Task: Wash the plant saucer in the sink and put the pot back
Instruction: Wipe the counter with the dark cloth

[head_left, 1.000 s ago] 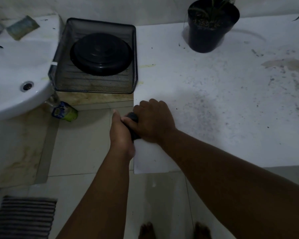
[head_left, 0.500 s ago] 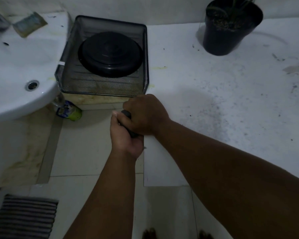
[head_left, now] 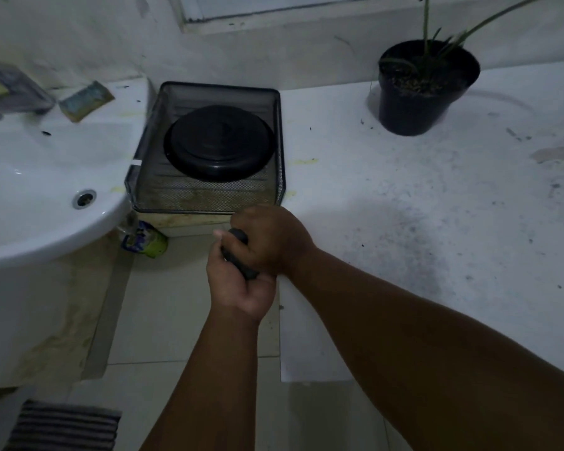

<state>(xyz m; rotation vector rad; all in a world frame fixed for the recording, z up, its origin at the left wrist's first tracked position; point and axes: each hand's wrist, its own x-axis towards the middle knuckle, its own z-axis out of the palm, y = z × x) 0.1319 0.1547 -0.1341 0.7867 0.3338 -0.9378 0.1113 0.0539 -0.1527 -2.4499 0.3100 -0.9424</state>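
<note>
Black saucer lies upturned in the mesh basket, beyond both hands, whose fingers curl round a small dark object.

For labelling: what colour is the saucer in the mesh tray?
Black round saucer, clearest in the head view.

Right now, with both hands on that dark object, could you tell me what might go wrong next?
1. The saucer lies upside down in the mesh tray, so lifting it may drip water on the counter.
2. Both the left hand and right hand grip a dark object; neither is free for the pot.
3. The counter shows soil specks that could dirty the washed saucer.
</note>
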